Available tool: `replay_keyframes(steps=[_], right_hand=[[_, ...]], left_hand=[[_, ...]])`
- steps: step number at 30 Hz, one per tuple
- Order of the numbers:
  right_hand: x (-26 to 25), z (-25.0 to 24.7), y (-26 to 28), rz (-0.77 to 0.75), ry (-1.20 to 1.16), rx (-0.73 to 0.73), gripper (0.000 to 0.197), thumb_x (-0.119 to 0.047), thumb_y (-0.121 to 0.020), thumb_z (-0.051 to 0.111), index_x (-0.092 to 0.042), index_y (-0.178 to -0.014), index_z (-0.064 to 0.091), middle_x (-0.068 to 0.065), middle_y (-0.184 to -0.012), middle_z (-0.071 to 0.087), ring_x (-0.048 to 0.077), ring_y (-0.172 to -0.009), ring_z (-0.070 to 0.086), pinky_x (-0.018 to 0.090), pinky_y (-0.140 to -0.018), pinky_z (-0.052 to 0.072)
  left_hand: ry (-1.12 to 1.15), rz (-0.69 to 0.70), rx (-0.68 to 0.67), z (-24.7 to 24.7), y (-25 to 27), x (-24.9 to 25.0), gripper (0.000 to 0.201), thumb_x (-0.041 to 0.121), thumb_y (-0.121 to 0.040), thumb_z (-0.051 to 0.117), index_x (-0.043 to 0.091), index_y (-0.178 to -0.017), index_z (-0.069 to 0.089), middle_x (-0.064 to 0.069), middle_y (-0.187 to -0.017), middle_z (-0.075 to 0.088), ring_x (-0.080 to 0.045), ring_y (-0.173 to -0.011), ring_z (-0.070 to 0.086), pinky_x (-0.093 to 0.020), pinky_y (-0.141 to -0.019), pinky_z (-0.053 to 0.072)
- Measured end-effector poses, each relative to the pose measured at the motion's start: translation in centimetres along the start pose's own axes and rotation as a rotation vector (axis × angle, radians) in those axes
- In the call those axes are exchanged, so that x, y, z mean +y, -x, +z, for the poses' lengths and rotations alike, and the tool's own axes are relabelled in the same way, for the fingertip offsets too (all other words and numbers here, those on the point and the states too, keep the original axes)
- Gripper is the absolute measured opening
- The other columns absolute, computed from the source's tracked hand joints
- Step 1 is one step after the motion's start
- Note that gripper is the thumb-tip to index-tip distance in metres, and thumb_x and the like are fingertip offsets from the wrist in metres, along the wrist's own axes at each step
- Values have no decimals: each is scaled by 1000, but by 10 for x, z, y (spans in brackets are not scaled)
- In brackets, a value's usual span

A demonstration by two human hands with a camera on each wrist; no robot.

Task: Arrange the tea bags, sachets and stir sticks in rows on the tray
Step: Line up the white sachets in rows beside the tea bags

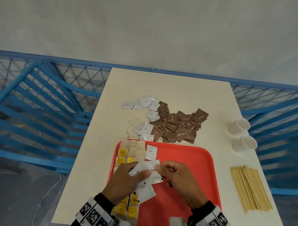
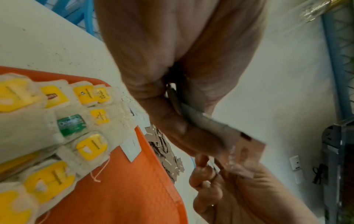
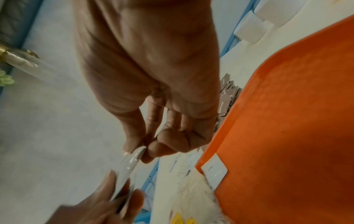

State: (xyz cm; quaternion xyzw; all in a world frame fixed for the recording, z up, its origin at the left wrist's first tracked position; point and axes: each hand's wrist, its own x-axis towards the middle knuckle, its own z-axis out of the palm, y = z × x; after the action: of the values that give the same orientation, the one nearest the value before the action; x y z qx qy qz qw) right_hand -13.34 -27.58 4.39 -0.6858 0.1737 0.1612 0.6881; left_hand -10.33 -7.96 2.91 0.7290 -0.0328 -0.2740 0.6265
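Observation:
Above the red tray (image 1: 194, 158), my left hand (image 1: 125, 178) grips a bunch of white coffee sachets (image 1: 148, 170). My right hand (image 1: 178, 179) pinches the right end of the top sachet (image 3: 132, 159) between thumb and forefinger. Tea bags (image 1: 126, 154) with yellow tags lie in rows along the tray's left side, and one white sachet (image 1: 151, 152) lies beside them. Beyond the tray, loose white sachets (image 1: 147, 104) and a pile of brown sugar sachets (image 1: 178, 125) sit on the table. Wooden stir sticks (image 1: 250, 187) lie at the right.
Two white paper cups (image 1: 240, 133) lie on their sides at the table's right edge. Spilled tea grains (image 1: 132, 124) dot the cream table (image 1: 162, 88). A blue metal railing (image 1: 44, 100) surrounds the table on the far and both sides.

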Motion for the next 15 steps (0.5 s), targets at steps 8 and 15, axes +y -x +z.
replay_keyframes(steps=[8, 15], right_hand=[[54, -41, -89, 174, 245, 301, 21, -12, -86, 74, -5, -68, 66, 1, -55, 59, 9, -50, 49, 14, -47, 41], [63, -51, -130, 183, 482, 407, 24, -29, -80, 79, -10, -78, 65, 0, -73, 69, 16, -69, 64, 26, -64, 47]], left_hand=[[-31, -119, 72, -7, 9, -24, 29, 23, -91, 71, 14, -66, 60, 5, -60, 58, -7, -56, 53, -19, -55, 41], [-54, -156, 93, -16, 15, -35, 31, 22, -91, 70, 7, -68, 58, 1, -62, 55, -10, -59, 51, -22, -56, 40]])
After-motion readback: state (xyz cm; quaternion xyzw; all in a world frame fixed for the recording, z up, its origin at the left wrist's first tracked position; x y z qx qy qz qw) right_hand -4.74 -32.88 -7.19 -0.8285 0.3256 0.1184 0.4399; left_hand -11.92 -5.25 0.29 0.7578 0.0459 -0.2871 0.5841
